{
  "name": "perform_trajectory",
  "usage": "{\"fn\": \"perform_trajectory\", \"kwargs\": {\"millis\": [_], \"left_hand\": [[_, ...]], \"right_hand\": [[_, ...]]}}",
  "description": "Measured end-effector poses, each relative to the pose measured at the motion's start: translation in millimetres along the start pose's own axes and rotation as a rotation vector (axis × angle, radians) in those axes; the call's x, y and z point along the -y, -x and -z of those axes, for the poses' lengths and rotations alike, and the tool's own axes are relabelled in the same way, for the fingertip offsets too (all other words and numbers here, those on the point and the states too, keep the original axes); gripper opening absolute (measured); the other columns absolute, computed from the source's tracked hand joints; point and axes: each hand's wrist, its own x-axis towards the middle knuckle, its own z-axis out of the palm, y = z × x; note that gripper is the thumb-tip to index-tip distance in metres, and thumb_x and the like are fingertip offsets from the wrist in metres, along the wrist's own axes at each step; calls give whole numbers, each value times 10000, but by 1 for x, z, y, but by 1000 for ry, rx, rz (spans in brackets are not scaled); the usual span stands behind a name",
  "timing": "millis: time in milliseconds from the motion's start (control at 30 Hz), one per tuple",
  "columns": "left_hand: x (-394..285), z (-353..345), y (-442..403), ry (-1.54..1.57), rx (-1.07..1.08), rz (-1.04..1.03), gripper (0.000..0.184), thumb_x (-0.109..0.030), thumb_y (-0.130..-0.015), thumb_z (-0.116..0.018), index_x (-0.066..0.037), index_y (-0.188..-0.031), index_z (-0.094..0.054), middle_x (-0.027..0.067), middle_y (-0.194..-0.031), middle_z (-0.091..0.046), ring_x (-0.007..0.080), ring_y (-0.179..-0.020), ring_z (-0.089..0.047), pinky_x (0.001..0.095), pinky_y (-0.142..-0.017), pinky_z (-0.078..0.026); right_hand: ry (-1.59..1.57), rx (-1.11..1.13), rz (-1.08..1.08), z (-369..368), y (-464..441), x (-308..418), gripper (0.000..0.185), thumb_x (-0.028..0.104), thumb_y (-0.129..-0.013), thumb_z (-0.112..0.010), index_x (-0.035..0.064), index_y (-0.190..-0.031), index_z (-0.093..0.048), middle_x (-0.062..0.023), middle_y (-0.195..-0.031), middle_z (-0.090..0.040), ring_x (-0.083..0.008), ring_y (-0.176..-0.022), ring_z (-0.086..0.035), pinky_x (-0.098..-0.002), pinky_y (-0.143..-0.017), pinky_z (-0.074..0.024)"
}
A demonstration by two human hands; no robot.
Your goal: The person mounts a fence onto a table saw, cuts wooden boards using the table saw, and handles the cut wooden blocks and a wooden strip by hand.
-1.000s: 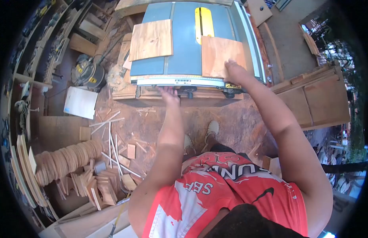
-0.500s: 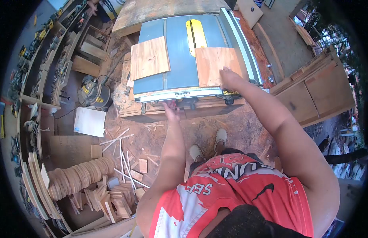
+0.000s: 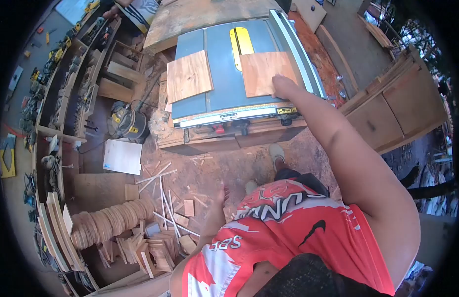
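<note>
A table saw (image 3: 222, 91) with a blue-grey top and a yellow blade insert (image 3: 241, 42) stands in front of me. My right hand (image 3: 284, 86) rests on the near right corner of a square plywood piece (image 3: 265, 73), its fingers bent over the edge. A second plywood square (image 3: 189, 76) lies on the left part of the saw top. Away from the saw, beside my body, hangs my left hand (image 3: 222, 195); it is seen edge-on and nothing shows in it. A red switch (image 3: 218, 128) is visible under the saw's front rail.
A shop vacuum (image 3: 129, 123) and a white board (image 3: 122, 156) are on the floor at left, near thin wood strips (image 3: 166, 198) and a row of wooden discs (image 3: 113, 222). Shelves (image 3: 66, 99) line the left. At top left another person's hand (image 3: 110, 12) shows.
My left hand has moved from under the saw's front rail back toward my body, uncovering the red switch. My right hand stays on the plywood. The view has shifted left.
</note>
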Motion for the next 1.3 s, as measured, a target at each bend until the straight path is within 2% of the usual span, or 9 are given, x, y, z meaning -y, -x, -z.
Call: {"fn": "perform_trajectory", "kwargs": {"millis": [67, 133, 700, 867, 933, 1100, 1167, 1267, 1300], "left_hand": [[8, 8, 3, -24, -18, 21, 706, -630, -959, -379, -45, -1337, -493, 142, -1300, -548, 257, -1150, -537, 409, -949, -421], [11, 11, 10, 7, 0, -16, 737, -650, -954, -383, -56, -1384, -458, 168, -1361, -511, 313, -1211, -515, 448, -968, -422], [-26, -13, 11, 57, 23, -18, 692, -621, -971, -375, -56, -1362, -465, 170, -1360, -511, 317, -1212, -525, 466, -993, -424], [-29, -21, 12, 53, 21, 7, 717, -633, -961, -388, -56, -1380, -451, 158, -1364, -515, 315, -1198, -536, 466, -986, -426], [-35, -26, 15, 28, 21, 3, 709, -650, -958, -377, -62, -1336, -496, 137, -1290, -575, 272, -1180, -553, 437, -953, -433], [-33, -29, -23, 42, 21, -15, 701, -658, -959, -362, -74, -1319, -506, 116, -1252, -589, 258, -1133, -564, 429, -946, -441], [-42, -35, -41, 57, 15, -24, 700, -661, -958, -357, -75, -1307, -514, 105, -1228, -597, 249, -1111, -567, 425, -944, -444], [-60, -38, -83, 91, 15, -108, 729, -680, -950, -349, -64, -1309, -505, 111, -1239, -593, 259, -1121, -560, 438, -967, -433], [-73, -39, -98, 195, 14, -97, 752, -692, -934, -376, -77, -1353, -483, 118, -1256, -584, 254, -1134, -553, 405, -963, -430]], "right_hand": [[11, -17, -16, 2, -3, 0, 569, 250, -728, -821, -28, -1165, -587, -241, -1341, -514, -364, -1281, -479, -406, -1068, -408], [9, -15, -22, 0, -3, 2, 564, 254, -733, -818, -27, -1165, -587, -240, -1336, -519, -361, -1278, -483, -409, -1065, -411], [-11, -32, -77, 16, -29, -6, 505, 284, -744, -816, -3, -1113, -624, -195, -1189, -612, -335, -1182, -555, -415, -994, -459], [69, -7, 0, 4, -53, -26, 415, 195, -782, -778, -8, -1110, -626, -203, -1195, -614, -352, -1148, -580, -421, -980, -473], [60, -40, -9, -1, -55, -29, 399, 179, -782, -772, -8, -1104, -630, -207, -1192, -617, -353, -1147, -582, -423, -979, -474], [50, -61, -28, 3, -56, -29, 374, 167, -783, -764, -9, -1087, -637, -215, -1186, -624, -345, -1158, -580, -426, -974, -475], [44, -81, -18, 0, -61, -35, 420, 233, -760, -792, -16, -1051, -620, -199, -1117, -637, -343, -1102, -600, -421, -939, -485], [62, -124, 5, 7, -56, -33, 405, 245, -765, -784, -16, -1033, -630, -197, -1116, -638, -350, -1079, -611, -428, -917, -494], [63, -125, -7, 9, -58, -32, 405, 245, -765, -784, -16, -1033, -630, -197, -1116, -638, -350, -1079, -611, -428, -917, -494]]}}
